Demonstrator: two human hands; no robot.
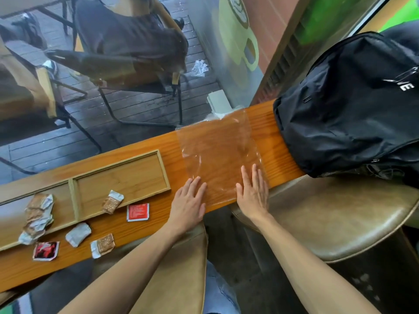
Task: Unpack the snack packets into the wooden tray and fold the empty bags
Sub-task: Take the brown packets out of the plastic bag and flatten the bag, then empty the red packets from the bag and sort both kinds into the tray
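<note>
Both hands lie flat, fingers spread, on the near edge of the clear bag [217,155] at centre frame: left hand [189,202] at its left corner, right hand [252,191] at its right. The tray [122,165] sits at left, packets [38,214] partly inside, others loose on the counter [158,143]. The slick bag may slide or crease crookedly if pressure is uneven.

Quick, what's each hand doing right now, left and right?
Left hand: open, flat, palm down on the clear plastic bag's near left corner.
Right hand: open, flat on the bag's near right corner.
</note>
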